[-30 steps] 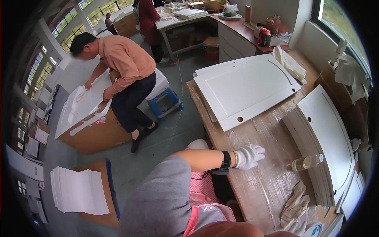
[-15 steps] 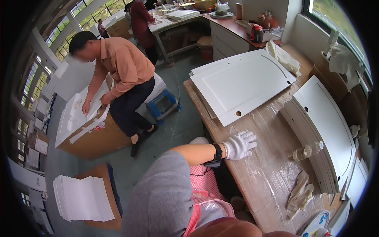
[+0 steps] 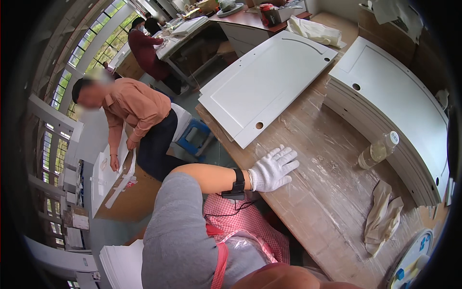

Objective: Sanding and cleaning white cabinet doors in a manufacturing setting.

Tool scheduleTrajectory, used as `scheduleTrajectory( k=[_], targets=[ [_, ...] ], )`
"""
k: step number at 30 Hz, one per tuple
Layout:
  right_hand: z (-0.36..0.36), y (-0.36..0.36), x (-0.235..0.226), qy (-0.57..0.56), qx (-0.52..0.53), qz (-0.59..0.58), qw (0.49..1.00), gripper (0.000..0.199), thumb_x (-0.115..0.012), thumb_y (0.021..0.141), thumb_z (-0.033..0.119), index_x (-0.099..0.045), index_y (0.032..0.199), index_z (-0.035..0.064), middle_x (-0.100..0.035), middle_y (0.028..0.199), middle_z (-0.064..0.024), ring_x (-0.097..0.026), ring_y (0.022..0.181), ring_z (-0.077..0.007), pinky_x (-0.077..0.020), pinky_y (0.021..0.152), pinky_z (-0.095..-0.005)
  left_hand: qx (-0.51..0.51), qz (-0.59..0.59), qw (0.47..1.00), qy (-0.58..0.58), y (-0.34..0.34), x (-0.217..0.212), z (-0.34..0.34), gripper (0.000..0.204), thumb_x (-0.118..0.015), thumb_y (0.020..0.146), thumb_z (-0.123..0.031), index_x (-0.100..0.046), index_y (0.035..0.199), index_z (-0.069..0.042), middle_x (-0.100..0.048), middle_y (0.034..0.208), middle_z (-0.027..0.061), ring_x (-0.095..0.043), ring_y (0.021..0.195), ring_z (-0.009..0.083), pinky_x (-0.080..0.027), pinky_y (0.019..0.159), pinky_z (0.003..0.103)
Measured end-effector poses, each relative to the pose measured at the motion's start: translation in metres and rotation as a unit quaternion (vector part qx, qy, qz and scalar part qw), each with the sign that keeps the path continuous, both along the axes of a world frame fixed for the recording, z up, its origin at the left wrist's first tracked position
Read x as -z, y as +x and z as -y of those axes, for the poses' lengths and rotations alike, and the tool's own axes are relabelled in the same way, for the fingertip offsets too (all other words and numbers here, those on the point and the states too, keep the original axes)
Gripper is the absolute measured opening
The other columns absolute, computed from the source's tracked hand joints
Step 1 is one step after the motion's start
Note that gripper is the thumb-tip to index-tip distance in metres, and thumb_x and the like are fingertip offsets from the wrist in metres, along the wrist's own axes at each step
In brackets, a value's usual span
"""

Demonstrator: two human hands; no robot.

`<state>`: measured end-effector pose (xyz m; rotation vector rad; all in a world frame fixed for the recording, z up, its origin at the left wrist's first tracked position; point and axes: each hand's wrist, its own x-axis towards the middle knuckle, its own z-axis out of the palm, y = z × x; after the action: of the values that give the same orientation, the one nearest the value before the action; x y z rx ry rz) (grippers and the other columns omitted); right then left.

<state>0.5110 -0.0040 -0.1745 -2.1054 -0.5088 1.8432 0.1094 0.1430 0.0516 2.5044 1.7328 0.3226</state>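
Over the left edge of the film-covered table (image 3: 315,212), the gloved left hand (image 3: 272,172) lies palm down, its digits fanned apart and nothing pinched among them. Nearest to it is a flat white panel (image 3: 269,86), just beyond the fingertips and apart from them; one of its round holes sits close to that side. Another white sheet edge shows beneath the panel. Farther to the hand's right, well apart from it, a stack of curved white panels (image 3: 392,94) lies along the opposite side of the table. Between hand and stack, closer to the stack, a clear bottle (image 3: 378,151) appears tilted, and a crumpled pale cloth (image 3: 382,219) lies nearer the person.

The left arm comes from the lower left in a grey sleeve (image 3: 175,231), bends at the elbow, and runs bare-skinned toward the right; a black wrist strap (image 3: 237,183) sits just behind the glove. The hand continues roughly in line with the forearm, fingers pointing up and right. How the right hand is held cannot be told from this view.
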Motion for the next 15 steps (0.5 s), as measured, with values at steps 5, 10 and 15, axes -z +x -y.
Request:
scheduleTrajectory(
  k=[5,10,15],
  targets=[
    [0.026,-0.01,0.021,-0.083,0.095,-0.027,0.992,0.066,-0.06,0.1,0.049,-0.053,0.149,0.0043,-0.06,0.143,-0.0203,-0.062,0.123,-0.0388,-0.0507,0.103,-0.05,0.077,0.009,0.997,-0.011,-0.003,-0.011,-0.006,0.062,-0.066,0.098,-0.039,-0.056,0.148,-0.005,-0.044,0.159,0.0282,-0.04,0.15,0.048,-0.023,0.128,0.061],
    [0.071,-0.016,0.021,-0.127,0.153,-0.045,0.979,0.071,-0.058,0.1,0.055,-0.051,0.151,0.0061,-0.058,0.146,-0.0196,-0.061,0.125,-0.0389,-0.0501,0.104,-0.0508,0.076,-0.004,0.997,-0.019,-0.001,-0.016,-0.007,0.062,-0.066,0.097,-0.037,-0.056,0.148,-0.003,-0.045,0.158,0.0288,-0.04,0.15,0.0493,-0.024,0.127,0.062],
    [0.162,-0.017,0.031,-0.138,0.228,-0.066,0.962,0.075,-0.057,0.1,0.06,-0.049,0.154,0.008,-0.057,0.148,-0.0189,-0.06,0.127,-0.0391,-0.0495,0.104,-0.0516,0.07,-0.022,0.997,-0.009,0.0,-0.008,-0.002,0.061,-0.065,0.097,-0.034,-0.054,0.149,-0.003,-0.045,0.158,0.0292,-0.041,0.149,0.0508,-0.026,0.127,0.06]
  ],
)
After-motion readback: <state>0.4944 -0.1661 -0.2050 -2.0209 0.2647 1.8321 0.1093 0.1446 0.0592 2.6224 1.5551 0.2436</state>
